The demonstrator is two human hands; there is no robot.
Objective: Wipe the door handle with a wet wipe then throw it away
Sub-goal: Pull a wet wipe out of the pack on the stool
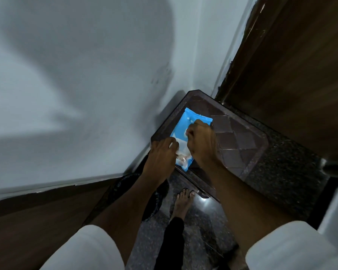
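- Pale walls met in a corner above a dark tiled surface (240,141), with a brown wooden door (293,71) at its right.
- A blue wet-wipe pack (191,121) lay flat on the surface near the corner.
- The left hand (160,152) pressed on the pack's near end, fingers curled together against it.
- The right hand (200,141) was closed over the pack's middle, pinching at a white wipe (181,146).
- A bare foot (181,201) stood on the speckled floor (201,227) below, beside a dark round bin (154,203).

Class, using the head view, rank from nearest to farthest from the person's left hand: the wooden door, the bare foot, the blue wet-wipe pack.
From the left hand:
1. Blue wet-wipe pack, touching, just right.
2. Bare foot, below, on the floor.
3. Wooden door, far upper right.
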